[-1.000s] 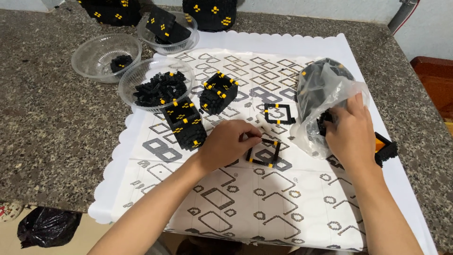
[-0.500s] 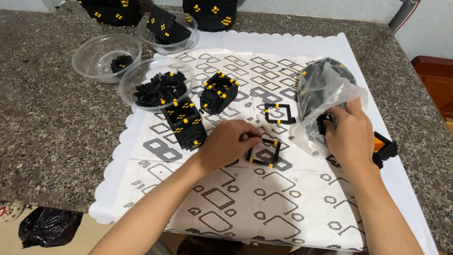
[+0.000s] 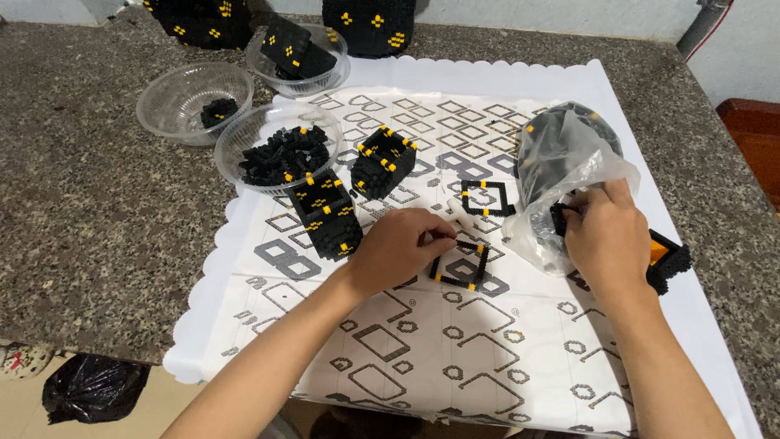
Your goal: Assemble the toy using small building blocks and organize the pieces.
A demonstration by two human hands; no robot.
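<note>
Black square frame (image 3: 460, 264) touching left fingers (image 3: 439, 241) (tabletop).

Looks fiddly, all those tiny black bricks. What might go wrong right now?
The left hand pinches the thin square frame; a hard squeeze might pop it apart. The right hand digs in the plastic bag, which could tip and spill bricks. A block by that wrist sits near the sheet's edge and may get knocked away.

A speckled granite counter (image 3: 89, 211) meets a pale wall (image 3: 569, 16); beige floor (image 3: 24, 406) shows below its edge.
</note>
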